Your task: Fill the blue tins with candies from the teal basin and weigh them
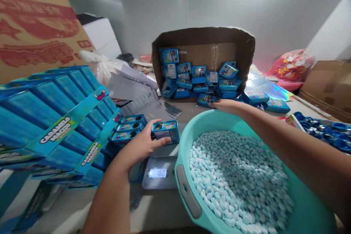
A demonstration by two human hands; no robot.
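My left hand (149, 137) grips a small blue candy box (166, 131) with a round dark hole in its top, held over the digital scale (157, 179), whose display reads 160. Beyond the basin, my right hand (221, 105) has its fingers on another blue candy box (206, 99) at the front edge of the cardboard carton (157, 69). The turquoise basin (192, 131) under my right forearm holds a heap of pale blue and white candies (238, 175). Several blue boxes with round holes (128, 131) stand just left of my left hand.
Stacked blue display packs (63, 124) fill the left side, with a large printed carton (35, 25) behind. More blue boxes (276, 105) lie right of the open carton. Farther right are a tray of blue caps (326, 128), a red flowered bag (290, 65) and a brown carton (329, 84).
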